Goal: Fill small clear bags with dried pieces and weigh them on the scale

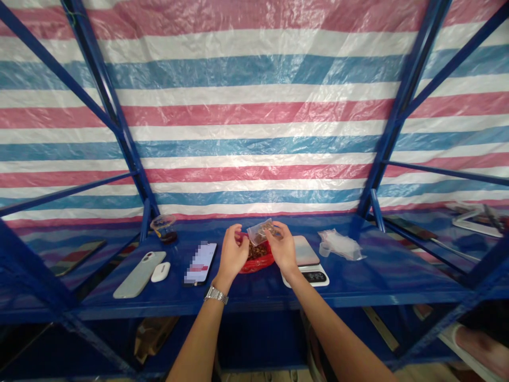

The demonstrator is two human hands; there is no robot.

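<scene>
Both my hands are raised over a red bag (258, 261) of brown bits lying on the blue shelf (358, 276). My right hand (283, 248) pinches the edge of a small clear plastic pouch (259, 231) with brown bits inside. My left hand (233, 253), with a metal watch (216, 294) at the wrist, is curled beside the pouch's left end; its fingertips are close to the pouch, and whether they touch it is unclear. A white digital scale (307, 260) sits just right of my right hand.
Left of the red bag lie a lit phone (201, 262), a white earbud case (160, 271) and a pale phone face down (139, 274). A small cup (164, 228) stands at the back left. A pile of clear pouches (340, 244) lies right of the scale. Blue frame posts flank the shelf.
</scene>
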